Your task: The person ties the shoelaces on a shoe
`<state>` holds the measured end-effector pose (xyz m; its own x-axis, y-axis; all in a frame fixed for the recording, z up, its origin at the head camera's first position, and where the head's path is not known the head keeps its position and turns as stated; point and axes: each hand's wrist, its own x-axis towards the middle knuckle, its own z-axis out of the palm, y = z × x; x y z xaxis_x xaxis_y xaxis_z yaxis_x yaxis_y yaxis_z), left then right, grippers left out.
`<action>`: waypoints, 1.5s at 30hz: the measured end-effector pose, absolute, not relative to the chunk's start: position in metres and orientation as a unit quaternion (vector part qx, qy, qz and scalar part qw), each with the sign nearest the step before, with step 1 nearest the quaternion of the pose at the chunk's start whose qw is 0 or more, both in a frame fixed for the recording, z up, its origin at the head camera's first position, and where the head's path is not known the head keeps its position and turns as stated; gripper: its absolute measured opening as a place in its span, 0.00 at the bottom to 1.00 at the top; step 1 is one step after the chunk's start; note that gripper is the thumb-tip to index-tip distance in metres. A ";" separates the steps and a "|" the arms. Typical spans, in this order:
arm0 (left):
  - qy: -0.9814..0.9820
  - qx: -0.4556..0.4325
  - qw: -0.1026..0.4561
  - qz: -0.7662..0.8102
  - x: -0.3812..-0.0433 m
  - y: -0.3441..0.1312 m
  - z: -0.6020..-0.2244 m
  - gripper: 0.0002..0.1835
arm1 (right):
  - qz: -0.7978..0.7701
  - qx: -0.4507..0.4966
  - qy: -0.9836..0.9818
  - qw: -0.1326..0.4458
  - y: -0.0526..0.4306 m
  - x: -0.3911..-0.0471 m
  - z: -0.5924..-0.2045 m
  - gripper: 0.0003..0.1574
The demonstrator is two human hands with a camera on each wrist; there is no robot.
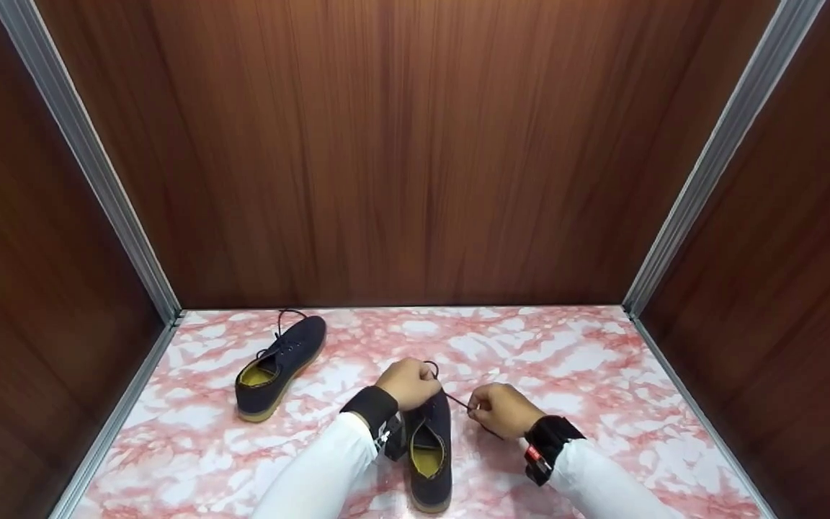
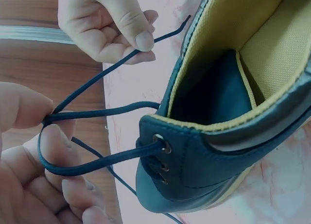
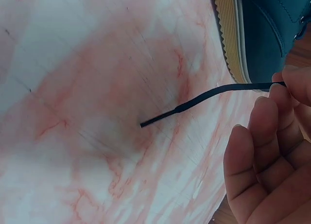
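Shoelace (image 2: 107, 159) held at two points

Left: the second shoe (image 1: 289, 367) stands apart. Centre: the left hand (image 1: 408, 384) pinches the shoelace where strands meet; a slackened pinch could let them separate. The nearer shoe (image 1: 445, 432) stands just beside. Right: the right hand (image 1: 503, 411) clamps the shoelace, whose tip (image 3: 158, 117) projects beyond thumb and forefinger.

Brown panels (image 1: 400, 151), metal strips (image 1: 91, 155), marbled pink surface (image 1: 573, 353)
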<state>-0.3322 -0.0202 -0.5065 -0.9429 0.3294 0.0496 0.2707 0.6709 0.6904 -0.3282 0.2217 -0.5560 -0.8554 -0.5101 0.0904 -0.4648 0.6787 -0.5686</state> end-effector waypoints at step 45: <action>0.888 0.176 0.047 0.422 -0.343 -0.039 -0.513 0.14 | -0.485 -0.203 0.846 0.090 0.215 -0.322 -0.509 0.15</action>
<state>-0.3433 -0.0392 -0.5125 -0.9339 0.3519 0.0642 0.2718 0.5814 0.7669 -0.3221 0.2153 -0.5090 -0.9017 -0.4301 0.0449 -0.2563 0.4480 -0.8565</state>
